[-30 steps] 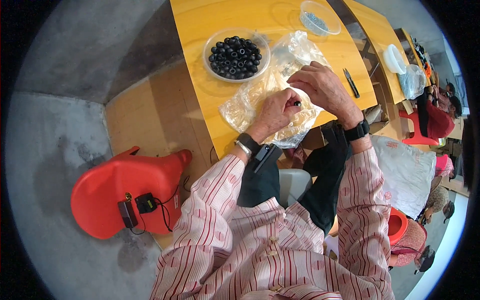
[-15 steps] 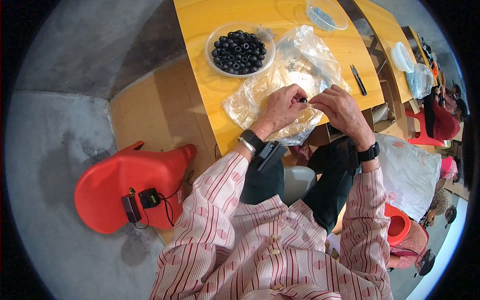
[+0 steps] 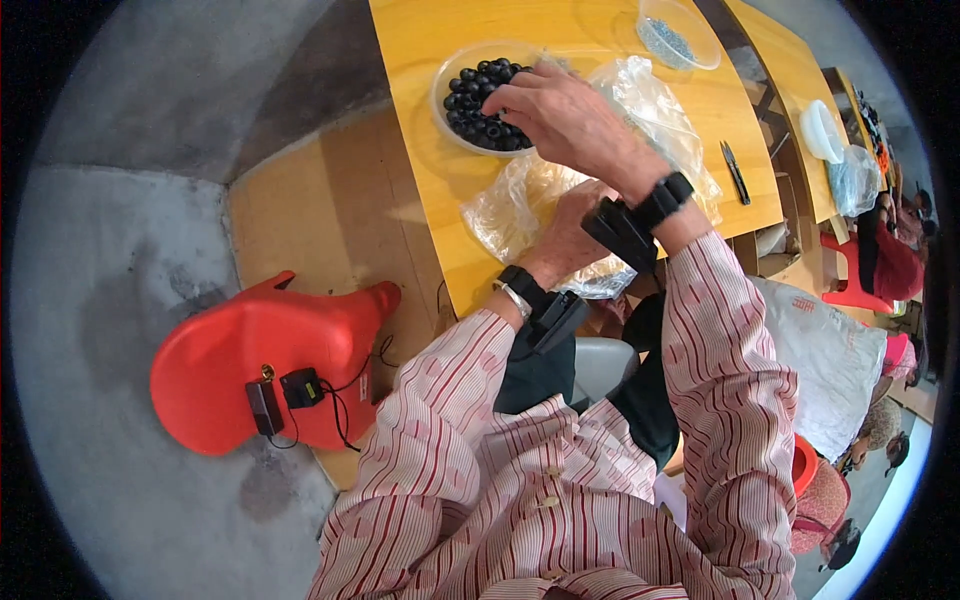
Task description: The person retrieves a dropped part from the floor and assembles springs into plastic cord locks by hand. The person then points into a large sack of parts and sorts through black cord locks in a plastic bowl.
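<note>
Where the right hand (image 3: 565,115) reaches: over the near right side of a clear round bowl (image 3: 436,110), its fingers bent above the rounded black pieces (image 3: 472,98); whether they grip one cannot be told, as the fingertips are partly hidden.
Left hand (image 3: 578,228): low over the clear plastic bag (image 3: 492,215), partly screened by the right wrist; whether it is closed on anything cannot be told.
Black pieces: heaped in the round bowl, at the far left of the hands on the yellow table (image 3: 410,60).
Plastic bag: crumpled across the tabletop, beneath the left hand and spreading to the right of the bowl.
Snips (image 3: 735,173): dark-handled, lying near the table's right edge, well apart from both hands.
Second bowl (image 3: 714,45): clear, holding small silvery pieces (image 3: 669,42), at the table's far right.
Red stool (image 3: 215,375): on the left, bearing a dark box (image 3: 265,410) and a black block (image 3: 302,388) with cables.
White sack (image 3: 825,350): bulging at the person's right.
</note>
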### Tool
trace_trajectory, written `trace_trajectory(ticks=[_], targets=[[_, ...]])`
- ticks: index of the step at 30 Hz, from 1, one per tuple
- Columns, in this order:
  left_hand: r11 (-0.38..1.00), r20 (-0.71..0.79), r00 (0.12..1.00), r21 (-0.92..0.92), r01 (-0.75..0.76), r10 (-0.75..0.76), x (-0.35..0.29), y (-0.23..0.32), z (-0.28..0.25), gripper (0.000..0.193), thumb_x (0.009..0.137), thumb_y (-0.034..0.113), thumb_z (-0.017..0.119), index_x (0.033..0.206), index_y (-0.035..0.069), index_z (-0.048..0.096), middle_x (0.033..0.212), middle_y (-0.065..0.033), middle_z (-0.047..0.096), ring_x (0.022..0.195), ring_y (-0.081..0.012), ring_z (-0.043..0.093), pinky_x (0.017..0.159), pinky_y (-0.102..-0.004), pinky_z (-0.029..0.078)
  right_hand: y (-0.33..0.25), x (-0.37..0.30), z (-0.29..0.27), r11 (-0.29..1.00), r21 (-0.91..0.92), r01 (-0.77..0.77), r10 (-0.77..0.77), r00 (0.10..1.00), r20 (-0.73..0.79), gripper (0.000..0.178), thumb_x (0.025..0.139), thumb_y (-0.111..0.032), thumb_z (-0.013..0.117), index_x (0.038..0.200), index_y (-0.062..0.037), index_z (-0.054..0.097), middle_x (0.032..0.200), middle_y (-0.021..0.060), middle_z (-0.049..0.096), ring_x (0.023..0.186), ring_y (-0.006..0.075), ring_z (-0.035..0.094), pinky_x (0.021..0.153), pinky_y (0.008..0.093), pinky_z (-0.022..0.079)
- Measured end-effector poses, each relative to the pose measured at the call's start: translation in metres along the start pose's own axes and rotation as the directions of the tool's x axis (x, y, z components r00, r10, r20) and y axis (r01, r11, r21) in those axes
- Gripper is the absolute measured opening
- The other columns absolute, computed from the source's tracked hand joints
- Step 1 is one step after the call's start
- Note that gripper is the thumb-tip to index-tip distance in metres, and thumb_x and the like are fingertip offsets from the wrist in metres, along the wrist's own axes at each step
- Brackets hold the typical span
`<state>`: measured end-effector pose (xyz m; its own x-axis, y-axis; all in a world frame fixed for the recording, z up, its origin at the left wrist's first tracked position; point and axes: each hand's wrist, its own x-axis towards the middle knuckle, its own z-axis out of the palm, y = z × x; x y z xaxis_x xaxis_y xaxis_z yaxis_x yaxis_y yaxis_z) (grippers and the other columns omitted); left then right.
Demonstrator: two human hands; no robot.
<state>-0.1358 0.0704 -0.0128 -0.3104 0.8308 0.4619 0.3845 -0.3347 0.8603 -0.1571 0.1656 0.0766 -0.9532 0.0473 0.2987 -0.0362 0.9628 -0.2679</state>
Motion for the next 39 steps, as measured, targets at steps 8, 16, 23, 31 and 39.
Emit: trace_trajectory(ticks=[8,16,23,31,39], targets=[[0.906,0.034,0.989,0.398,-0.145,0.143,-0.016,-0.012,0.012,0.020,0.068,0.011,0.061,0.088,0.006,0.061,0.091,-0.0155,0.061,0.091,-0.0341,0.055,0.078,-0.0444,0.042,0.007,0.029,0.030,0.986,-0.164,-0.039,0.068,0.982,0.176,0.015,0.078,-0.020,0.065,0.092,-0.0166,0.067,0.085,0.0019,0.062,0.092,0.0241,0.057,0.079,0.0382,0.046],[0.989,0.117,0.983,0.053,0.136,-0.142,-0.029,-0.016,0.010,0.049,0.078,0.031,0.062,0.118,0.007,0.048,0.120,-0.0162,0.050,0.118,-0.0313,0.040,0.100,-0.0430,0.030,-0.004,0.035,0.042,0.952,-0.305,-0.012,0.061,0.987,0.150,0.011,0.075,-0.017,0.065,0.084,-0.0102,0.065,0.084,0.0047,0.063,0.090,0.0248,0.057,0.077,0.0379,0.047],[0.930,0.051,0.992,0.343,-0.130,0.120,-0.024,-0.026,0.011,0.029,0.075,0.027,0.065,0.095,0.006,0.060,0.090,-0.0128,0.063,0.092,-0.0297,0.059,0.080,-0.0416,0.045,-0.003,0.025,0.034,0.983,-0.178,-0.040,0.047,0.998,0.039,0.014,0.073,-0.005,0.062,0.084,-0.0029,0.056,0.081,0.0104,0.062,0.088,0.0300,0.056,0.074,0.0383,0.048],[0.948,0.089,0.944,-0.004,0.318,-0.317,0.004,0.006,-0.002,0.019,0.077,0.014,0.063,0.092,0.003,0.057,0.081,-0.0176,0.063,0.078,-0.0348,0.060,0.069,-0.0415,0.047,-0.012,-0.069,-0.045,0.958,-0.007,-0.287,0.285,0.954,-0.098,0.006,0.082,-0.006,0.058,0.085,-0.0025,0.055,0.078,0.0136,0.059,0.080,0.0334,0.055,0.068,0.0381,0.044],[0.962,0.033,0.965,0.087,0.257,-0.261,0.003,0.007,0.001,0.015,0.081,0.011,0.065,0.094,0.005,0.060,0.080,-0.0092,0.066,0.071,-0.0173,0.064,0.064,-0.0292,0.051,-0.041,-0.221,-0.070,0.772,0.190,-0.606,0.630,0.770,-0.100,0.008,0.084,-0.004,0.056,0.092,-0.0020,0.056,0.084,0.0122,0.055,0.080,0.0263,0.054,0.070,0.0324,0.044]])
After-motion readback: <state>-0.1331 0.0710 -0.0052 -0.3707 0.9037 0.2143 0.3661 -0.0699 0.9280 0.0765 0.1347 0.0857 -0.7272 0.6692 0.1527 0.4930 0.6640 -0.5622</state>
